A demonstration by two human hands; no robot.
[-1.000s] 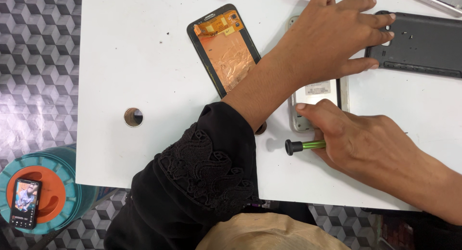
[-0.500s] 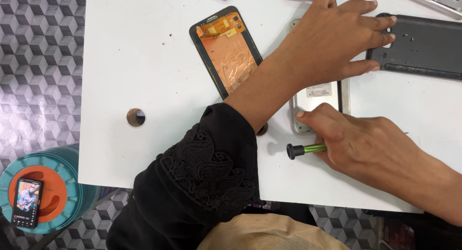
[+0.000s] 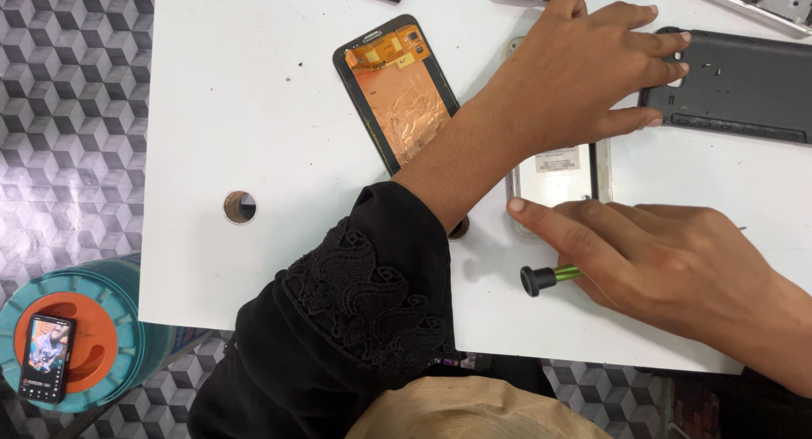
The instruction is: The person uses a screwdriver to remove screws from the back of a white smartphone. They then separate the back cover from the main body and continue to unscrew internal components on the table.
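Pressing flat and open on the silver opened phone (image 3: pixel 562 172), the left hand (image 3: pixel 584 75); the right hand (image 3: pixel 677 266) holds a small green-and-black screwdriver (image 3: pixel 548 277).

Little is changed. The right hand (image 3: pixel 677 270) is slid a touch further from the table hole (image 3: pixel 240 207), its forefinger stretched flatter along the phone frame (image 3: pixel 558 172). The screwdriver (image 3: pixel 550 277) is carried the same way, further from that hole.

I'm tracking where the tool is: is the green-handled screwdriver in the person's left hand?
No, the green-handled screwdriver lies under the right hand, while the left hand rests flat on the phone body.
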